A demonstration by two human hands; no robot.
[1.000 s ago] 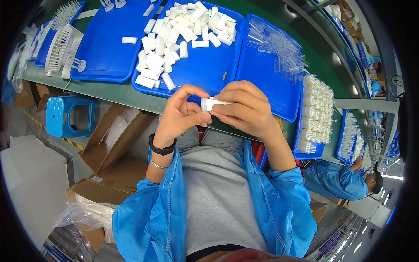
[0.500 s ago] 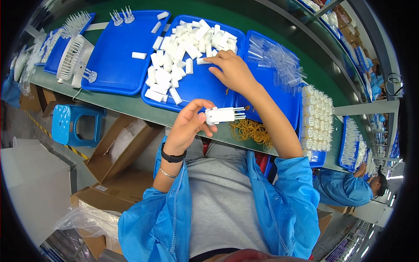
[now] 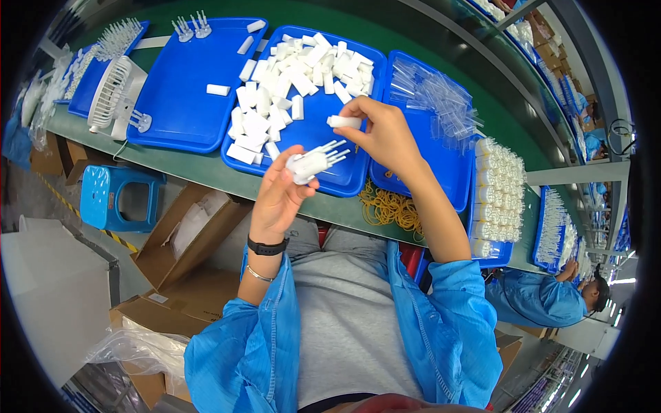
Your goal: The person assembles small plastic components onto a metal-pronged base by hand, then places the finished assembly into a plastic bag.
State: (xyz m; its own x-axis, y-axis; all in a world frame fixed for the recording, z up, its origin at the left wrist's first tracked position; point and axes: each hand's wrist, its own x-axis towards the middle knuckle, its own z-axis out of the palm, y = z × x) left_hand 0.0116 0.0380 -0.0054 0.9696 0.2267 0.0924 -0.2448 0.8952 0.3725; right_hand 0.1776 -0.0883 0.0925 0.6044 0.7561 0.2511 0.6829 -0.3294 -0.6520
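My left hand (image 3: 281, 189) grips the round base of a white pronged plastic part (image 3: 311, 164), whose thin rods point up and to the right. A white block sits among those rods. Between the thumb and fingers of my right hand (image 3: 385, 134) is a second white block (image 3: 344, 122), held just above and to the right of the rods, apart from them. Both hands are over the front of a blue tray (image 3: 329, 180) with a heap of white blocks (image 3: 275, 89) in it.
Left of it, another blue tray (image 3: 179, 127) holds a few pronged parts; a white fan (image 3: 113, 96) stands beside it. To the right are clear plastic strips (image 3: 434, 100), yellow rubber bands (image 3: 391, 210) and stacked white-and-clear parts (image 3: 497, 189). A co-worker (image 3: 551, 296) sits at far right.
My right hand has picked a white block from the heap and drawn it back toward me. My left hand has moved up and left, tilting the pronged part's rods upward.
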